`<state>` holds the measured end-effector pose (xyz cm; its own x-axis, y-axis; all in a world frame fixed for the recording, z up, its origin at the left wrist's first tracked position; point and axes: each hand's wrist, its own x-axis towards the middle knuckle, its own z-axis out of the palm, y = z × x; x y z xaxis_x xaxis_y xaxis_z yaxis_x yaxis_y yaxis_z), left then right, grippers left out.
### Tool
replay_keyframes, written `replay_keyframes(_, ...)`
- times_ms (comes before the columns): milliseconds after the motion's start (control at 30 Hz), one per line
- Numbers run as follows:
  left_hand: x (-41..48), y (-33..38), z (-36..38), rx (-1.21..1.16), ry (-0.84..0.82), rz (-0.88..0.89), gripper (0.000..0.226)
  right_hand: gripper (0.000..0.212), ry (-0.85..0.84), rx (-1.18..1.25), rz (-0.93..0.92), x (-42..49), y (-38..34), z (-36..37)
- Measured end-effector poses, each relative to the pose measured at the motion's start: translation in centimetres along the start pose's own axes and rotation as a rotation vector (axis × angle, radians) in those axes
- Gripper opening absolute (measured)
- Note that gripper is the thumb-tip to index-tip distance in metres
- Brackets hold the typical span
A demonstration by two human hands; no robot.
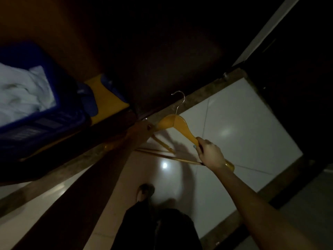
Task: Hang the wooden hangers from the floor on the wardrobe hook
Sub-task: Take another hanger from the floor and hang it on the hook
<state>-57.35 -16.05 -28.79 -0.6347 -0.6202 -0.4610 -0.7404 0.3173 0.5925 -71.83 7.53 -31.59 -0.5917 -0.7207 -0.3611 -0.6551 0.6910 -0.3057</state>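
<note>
Head view, dim light: at the bottom edge sits the person's dark clothing (162, 230), with one foot (146, 190) just above it on the pale tiled floor (248, 127). Both forearms reach up toward the middle of the frame.

The right grip (210, 153), a bare hand right of centre, is clamped round the right arm of a wooden hanger (180, 125), fingers curled about the wood; the arm's tip pokes out past the wrist. The hanger is held in the air above the floor at mid-frame, tilted, its metal hook (180, 98) pointing toward the top of the frame. Thin wooden bars (162, 153) run under it between the two hands; whether they belong to one hanger or several cannot be told.

The left grip (142, 127), left of centre and in deep shadow, is at the hanger's left end; whether its fingers close on the wood cannot be told.

Farther off, at upper left, a blue basket (45, 123) holds white cloth (19, 91), with a yellow and blue object (106, 98) just beside it. A dark brown panel (162, 51) fills the top.
</note>
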Motion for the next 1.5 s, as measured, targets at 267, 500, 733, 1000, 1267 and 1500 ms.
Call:
replay_keyframes(267,-10.5,18.8,-18.5,-0.620,0.060,0.115,0.047,0.025,0.082,-0.157,-0.240,-8.3,-8.8,-24.2)
replay_keyframes(500,-19.0,25.2,-32.5,-0.734,0.194,0.314,0.034,0.039,0.232,-0.148,-0.381,-12.1,-16.7,-38.0)
replay_keyframes(733,-24.5,24.1,-43.6,-0.929,0.249,0.371,0.032,0.045,0.353,-0.144,-0.534,-13.4,-26.0,-43.8)
replay_keyframes(1000,-27.3,21.3,-57.4,-0.577,0.514,0.347,0.043,0.047,0.425,-0.018,-0.678,-9.6,-39.3,-48.5)
replay_keyframes(1267,-30.0,18.0,-71.1,0.306,0.780,0.272,0.045,0.043,0.608,0.171,-0.748,-5.1,-52.2,-56.3)
replay_keyframes(1500,-33.4,17.6,-81.1,0.786,1.027,0.311,0.041,0.043,0.770,0.323,-0.784,-2.7,-62.0,-62.2)
